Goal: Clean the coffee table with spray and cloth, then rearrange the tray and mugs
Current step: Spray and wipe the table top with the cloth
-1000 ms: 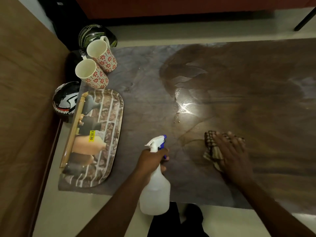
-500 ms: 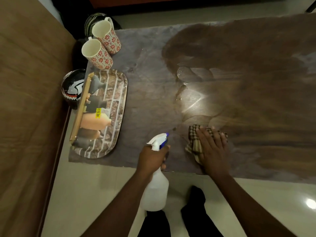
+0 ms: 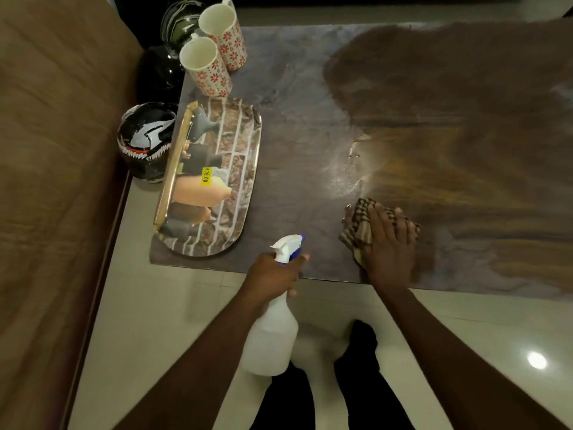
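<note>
My left hand grips the neck of a white spray bottle with a blue nozzle, held over the floor just in front of the coffee table. My right hand presses flat on a checked brown cloth near the table's front edge. A wet sheen lies on the tabletop above the cloth. A patterned oval tray with a yellow price sticker lies at the table's left end. Two white mugs with red flowers, one nearer and one farther, stand behind the tray.
A brown sofa runs along the left. Helmets stand on the floor between sofa and table: a black and white one, a black one and a green one. My legs in dark trousers stand on the pale tiled floor.
My right hand has slid the cloth leftward along the table's front edge. My left hand with the spray bottle has drawn back from over the table to its front edge.
</note>
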